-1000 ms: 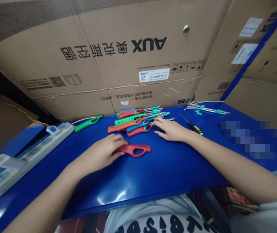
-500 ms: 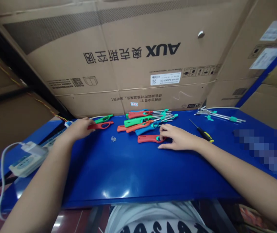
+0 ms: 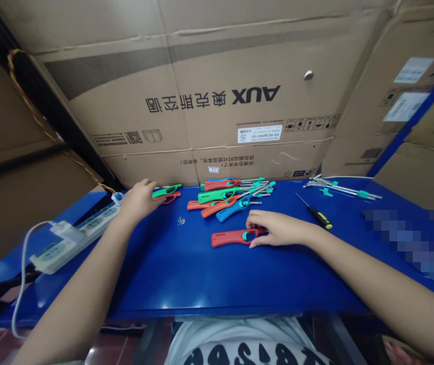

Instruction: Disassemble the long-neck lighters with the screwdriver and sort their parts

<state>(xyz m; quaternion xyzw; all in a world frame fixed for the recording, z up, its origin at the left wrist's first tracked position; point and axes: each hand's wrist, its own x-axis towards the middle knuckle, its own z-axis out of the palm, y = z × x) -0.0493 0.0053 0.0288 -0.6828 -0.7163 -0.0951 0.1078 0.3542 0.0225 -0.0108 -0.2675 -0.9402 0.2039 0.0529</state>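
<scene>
My left hand (image 3: 140,201) is closed over one end of a red lighter handle (image 3: 172,197) at the back left, and its fingertips are partly hidden. A green lighter handle (image 3: 166,191) lies just behind that one. In front of the pile, my right hand (image 3: 278,228) pinches a red gas lighter (image 3: 229,238) near its trigger opening; the far end is hidden under the fingers. The heap behind holds several lighters, among them a green lighter (image 3: 217,195), an orange lighter (image 3: 217,207) and a blue lighter (image 3: 232,209), with metal tubes pointing right.
Small screws (image 3: 181,221) lie left of the pile. A black and yellow screwdriver (image 3: 319,217) and several metal lighter tubes (image 3: 344,188) are at the right. A power strip (image 3: 95,223) with a plugged-in white cable runs along the left. Cardboard (image 3: 202,66) walls the blue table's (image 3: 186,274) back.
My right hand has drawn the red lighter toward me, away from the pile. My left hand stays at the red handle. The camera view has shifted slightly.
</scene>
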